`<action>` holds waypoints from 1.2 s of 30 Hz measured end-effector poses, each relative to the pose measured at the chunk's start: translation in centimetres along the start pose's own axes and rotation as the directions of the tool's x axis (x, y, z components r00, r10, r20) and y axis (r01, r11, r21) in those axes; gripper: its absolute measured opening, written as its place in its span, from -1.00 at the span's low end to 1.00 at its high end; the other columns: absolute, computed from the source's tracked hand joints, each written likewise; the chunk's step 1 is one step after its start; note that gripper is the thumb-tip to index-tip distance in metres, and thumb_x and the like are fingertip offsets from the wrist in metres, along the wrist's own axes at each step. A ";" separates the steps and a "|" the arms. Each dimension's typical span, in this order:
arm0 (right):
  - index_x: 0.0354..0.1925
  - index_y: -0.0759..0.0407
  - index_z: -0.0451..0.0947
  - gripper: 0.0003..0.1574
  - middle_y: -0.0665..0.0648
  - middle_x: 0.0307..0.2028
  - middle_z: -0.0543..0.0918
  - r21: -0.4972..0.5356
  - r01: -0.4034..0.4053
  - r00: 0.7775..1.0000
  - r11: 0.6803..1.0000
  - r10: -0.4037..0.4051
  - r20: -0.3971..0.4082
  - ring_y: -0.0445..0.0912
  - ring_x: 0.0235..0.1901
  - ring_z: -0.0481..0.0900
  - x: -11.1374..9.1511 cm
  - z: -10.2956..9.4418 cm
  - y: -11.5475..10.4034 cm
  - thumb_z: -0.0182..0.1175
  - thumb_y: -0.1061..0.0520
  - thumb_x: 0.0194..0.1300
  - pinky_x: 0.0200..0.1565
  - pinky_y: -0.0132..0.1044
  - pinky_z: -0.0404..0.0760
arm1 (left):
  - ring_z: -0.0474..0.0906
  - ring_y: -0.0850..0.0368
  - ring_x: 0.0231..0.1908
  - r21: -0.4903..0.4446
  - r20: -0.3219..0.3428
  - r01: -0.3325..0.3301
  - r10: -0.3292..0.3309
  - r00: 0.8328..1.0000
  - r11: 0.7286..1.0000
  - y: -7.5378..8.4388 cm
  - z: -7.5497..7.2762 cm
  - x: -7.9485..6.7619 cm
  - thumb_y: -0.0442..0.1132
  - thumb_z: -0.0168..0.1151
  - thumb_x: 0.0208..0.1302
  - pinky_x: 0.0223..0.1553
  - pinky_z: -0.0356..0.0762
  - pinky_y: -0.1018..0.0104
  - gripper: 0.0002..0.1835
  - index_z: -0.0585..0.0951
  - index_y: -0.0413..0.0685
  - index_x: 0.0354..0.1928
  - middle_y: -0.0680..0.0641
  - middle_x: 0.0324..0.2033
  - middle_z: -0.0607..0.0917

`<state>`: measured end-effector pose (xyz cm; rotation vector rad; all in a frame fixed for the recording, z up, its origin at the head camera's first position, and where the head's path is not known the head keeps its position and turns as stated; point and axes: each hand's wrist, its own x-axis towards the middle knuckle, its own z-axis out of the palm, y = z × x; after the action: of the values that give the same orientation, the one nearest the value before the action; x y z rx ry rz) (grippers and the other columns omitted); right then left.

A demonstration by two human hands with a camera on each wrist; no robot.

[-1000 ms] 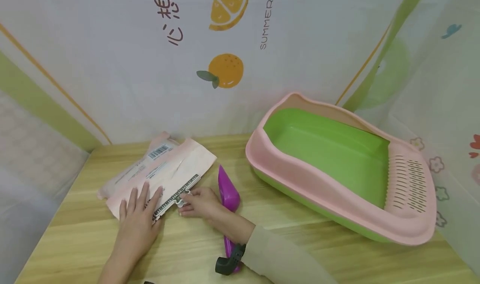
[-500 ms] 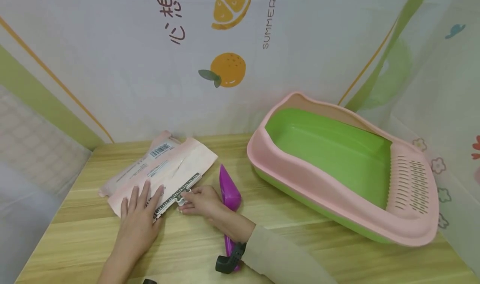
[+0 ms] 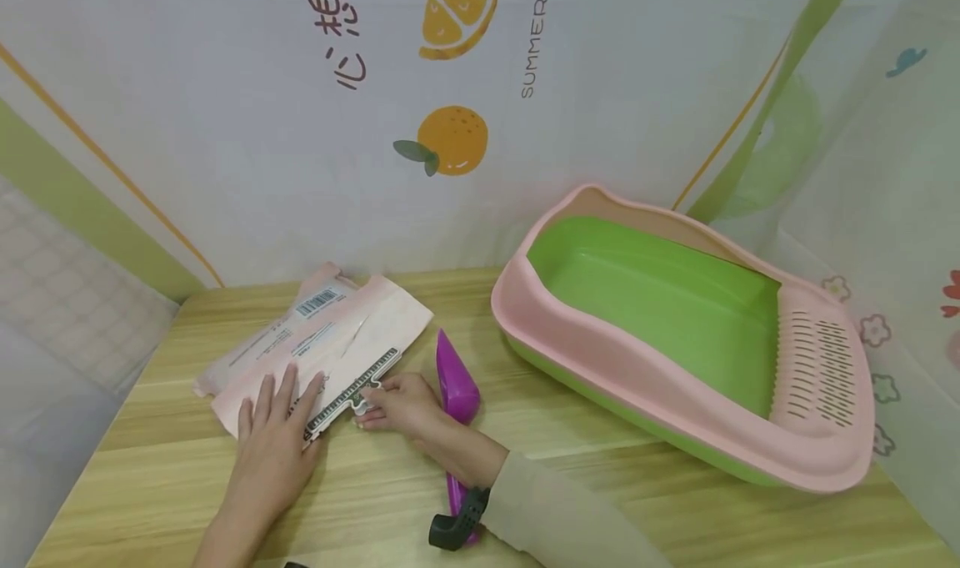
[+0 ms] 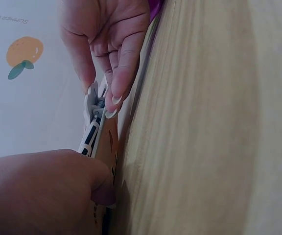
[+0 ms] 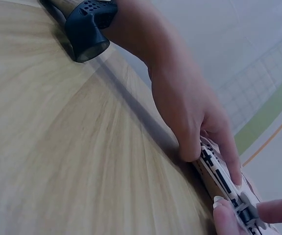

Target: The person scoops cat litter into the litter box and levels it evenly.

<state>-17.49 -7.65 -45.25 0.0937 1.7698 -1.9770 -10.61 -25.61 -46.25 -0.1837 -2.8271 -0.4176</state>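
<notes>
A pale pink bag [image 3: 330, 343] with printed text and a barcode lies flat at the table's left side. Along its near edge runs a long bag clip [image 3: 354, 393], white with black stripes. My left hand [image 3: 272, 459] rests on the bag with fingers spread over its top. Its thumb lies at the near edge, so bag and clip end sit between thumb and fingers. With thumb and fingertips my right hand [image 3: 408, 405] pinches the clip's handle [image 4: 92, 100]; the left wrist view shows a spring there. The clip's far left end is hidden under my left hand.
A purple scoop [image 3: 457, 380] lies under my right wrist, partly covered. To the right stands a litter box with a pink rim [image 3: 540, 297] and green tray. A printed curtain [image 3: 300, 176] hangs behind the wooden table [image 3: 382, 510]. A black wrist camera [image 3: 457, 522] sits on my right wrist.
The head view has shifted slightly. Both hands, the bag and the clip keep their places.
</notes>
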 end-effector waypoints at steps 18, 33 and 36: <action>-0.13 0.47 0.50 -0.81 0.41 -0.28 0.74 -0.022 -0.007 0.999 1.000 0.008 0.051 0.17 -0.21 0.80 -0.2 -0.1 0.1 0.15 0.28 0.45 -0.17 -0.28 0.77 | -0.10 -0.53 0.51 -0.002 -0.013 -0.007 0.007 1.000 1.000 -0.1 0.2 -0.1 -0.31 0.41 0.08 0.40 -0.22 -0.54 -0.12 0.30 -0.11 0.49 -0.40 0.53 0.09; -0.06 0.48 0.46 -0.78 0.43 -0.25 0.74 -0.004 -0.036 0.997 0.999 0.036 0.073 0.20 -0.14 0.79 -0.1 -0.3 0.1 0.14 0.29 0.45 -0.14 -0.27 0.76 | -0.11 -0.54 0.51 -0.013 -0.003 -0.004 0.004 1.000 1.000 -0.2 0.2 -0.2 -0.31 0.39 0.10 0.42 -0.25 -0.52 -0.13 0.29 -0.12 0.49 -0.41 0.53 0.08; -0.08 0.47 0.45 -0.81 0.46 -0.23 0.74 0.011 -0.033 0.996 0.999 0.032 0.083 0.22 -0.12 0.78 0.0 -0.4 0.1 0.13 0.31 0.45 -0.12 -0.24 0.76 | -0.12 -0.54 0.51 -0.015 0.003 -0.003 0.003 1.000 1.000 -0.2 0.2 -0.2 -0.34 0.37 0.10 0.44 -0.28 -0.51 -0.13 0.28 -0.12 0.50 -0.41 0.53 0.08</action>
<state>-17.53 -7.24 -45.42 0.0435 1.6935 -1.9401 -10.47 -25.79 -46.55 -0.1914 -2.8274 -0.4381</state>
